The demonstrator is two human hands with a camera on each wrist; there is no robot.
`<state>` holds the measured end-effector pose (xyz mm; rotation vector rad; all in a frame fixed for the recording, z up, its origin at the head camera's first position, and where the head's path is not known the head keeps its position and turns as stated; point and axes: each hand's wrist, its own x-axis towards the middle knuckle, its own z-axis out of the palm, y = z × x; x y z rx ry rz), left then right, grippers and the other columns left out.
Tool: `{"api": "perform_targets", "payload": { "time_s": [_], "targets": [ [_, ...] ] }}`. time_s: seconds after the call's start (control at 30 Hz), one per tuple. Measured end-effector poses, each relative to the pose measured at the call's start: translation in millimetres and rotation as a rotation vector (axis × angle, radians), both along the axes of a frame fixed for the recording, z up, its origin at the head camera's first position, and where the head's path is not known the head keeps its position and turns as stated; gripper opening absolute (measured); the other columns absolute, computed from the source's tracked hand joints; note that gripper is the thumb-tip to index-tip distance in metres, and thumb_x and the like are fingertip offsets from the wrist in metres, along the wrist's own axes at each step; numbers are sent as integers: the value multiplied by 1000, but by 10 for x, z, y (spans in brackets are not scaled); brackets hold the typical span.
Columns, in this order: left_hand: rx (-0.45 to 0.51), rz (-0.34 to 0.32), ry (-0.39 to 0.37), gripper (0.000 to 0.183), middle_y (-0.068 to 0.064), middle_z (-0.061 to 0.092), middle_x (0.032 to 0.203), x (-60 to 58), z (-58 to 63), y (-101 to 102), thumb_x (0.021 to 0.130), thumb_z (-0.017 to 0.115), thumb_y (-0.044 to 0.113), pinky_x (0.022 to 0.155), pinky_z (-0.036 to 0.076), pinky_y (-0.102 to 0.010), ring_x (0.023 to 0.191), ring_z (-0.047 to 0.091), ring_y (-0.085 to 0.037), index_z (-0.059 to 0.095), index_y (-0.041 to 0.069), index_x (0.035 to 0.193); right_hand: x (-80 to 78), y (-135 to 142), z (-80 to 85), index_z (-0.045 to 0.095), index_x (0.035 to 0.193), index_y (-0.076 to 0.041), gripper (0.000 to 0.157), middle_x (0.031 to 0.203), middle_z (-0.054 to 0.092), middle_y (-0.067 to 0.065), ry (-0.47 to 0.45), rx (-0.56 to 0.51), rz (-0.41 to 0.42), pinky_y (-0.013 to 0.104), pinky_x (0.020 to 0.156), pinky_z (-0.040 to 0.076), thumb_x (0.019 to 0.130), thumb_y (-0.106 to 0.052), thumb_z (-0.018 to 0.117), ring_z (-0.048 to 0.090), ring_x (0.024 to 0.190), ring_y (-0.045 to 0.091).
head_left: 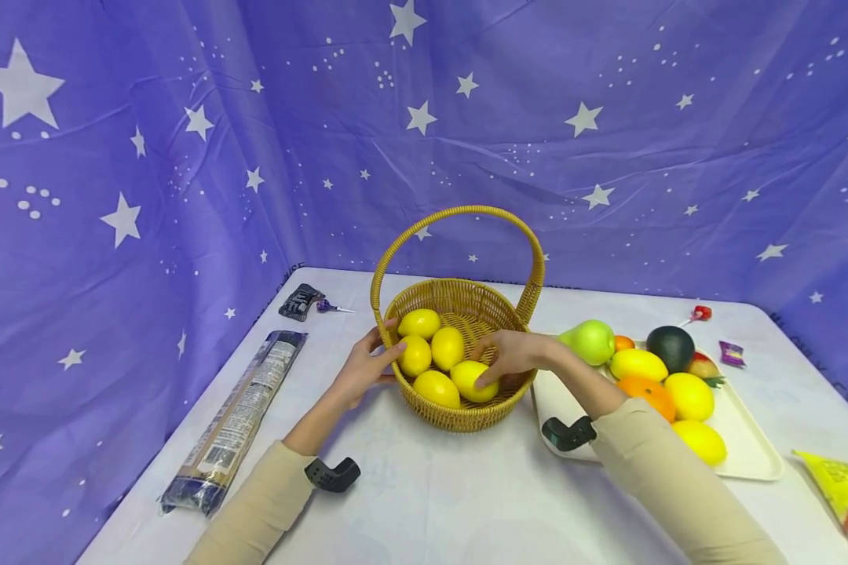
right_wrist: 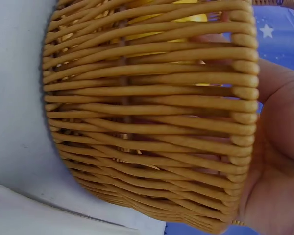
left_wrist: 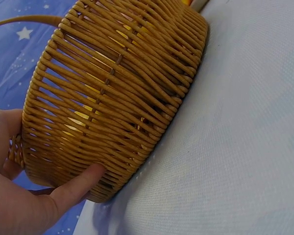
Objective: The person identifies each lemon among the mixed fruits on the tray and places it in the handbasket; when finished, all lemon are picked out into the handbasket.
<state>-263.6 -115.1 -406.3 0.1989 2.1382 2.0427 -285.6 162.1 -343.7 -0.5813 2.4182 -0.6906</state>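
Basket (head_left: 459, 420) stands upright on table (head_left: 410, 502), five lemons (head_left: 447, 348) inside. Left hand (head_left: 363, 367) grips basket's left side, one digit pressed on outer wall. Right hand (head_left: 514, 353) reaches in over right rim, fingers curled on front-right lemon (head_left: 466, 377). Tray (head_left: 745, 443) of fruit just right of basket; long packet (head_left: 243, 416) lies left.

Creased purple star-printed backdrop (head_left: 509, 180) behind and left of white table (head_left: 438, 502)
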Motion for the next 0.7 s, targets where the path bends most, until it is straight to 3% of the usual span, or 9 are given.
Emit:
{"api": "perform_targets", "payload": {
  "time_s": [0.17, 0.33, 0.53, 0.7],
  "targets": [
    [7, 2, -9, 58, -23, 30, 149, -1, 6, 10, 99, 57, 16, 83, 56, -48, 123, 47, -43, 32, 13, 151, 1, 64, 75, 61, 121, -4, 41, 107, 65, 10, -61, -57, -16, 32, 73, 55, 87, -22, 75, 63, 84, 22],
    [6, 7, -10, 56, -23, 30, 150, 8, 10, 5, 99, 57, 16, 83, 56, -49, 123, 47, -43, 34, 13, 150, 15, 276, 187, 55, 131, -2, 46, 116, 63, 12, -143, -244, -9, 41, 89, 54, 90, -19, 70, 61, 104, 28],
    [2, 2, -12, 57, -23, 28, 151, 23, 29, 8, 100, 56, 15, 85, 55, -50, 122, 49, -43, 31, 13, 151, 36, 754, 334, 52, 135, -4, 48, 130, 57, 14, -59, -332, 33, 40, 99, 48, 93, -20, 67, 53, 119, 29],
    [1, 1, -13, 58, -23, 28, 151, 27, 47, 15, 100, 56, 15, 85, 55, -50, 122, 49, -43, 31, 12, 152, 97, 1230, 394, 51, 136, -4, 47, 135, 52, 17, -29, -357, -4, 35, 100, 47, 93, -15, 66, 45, 126, 40]
  ]
}}
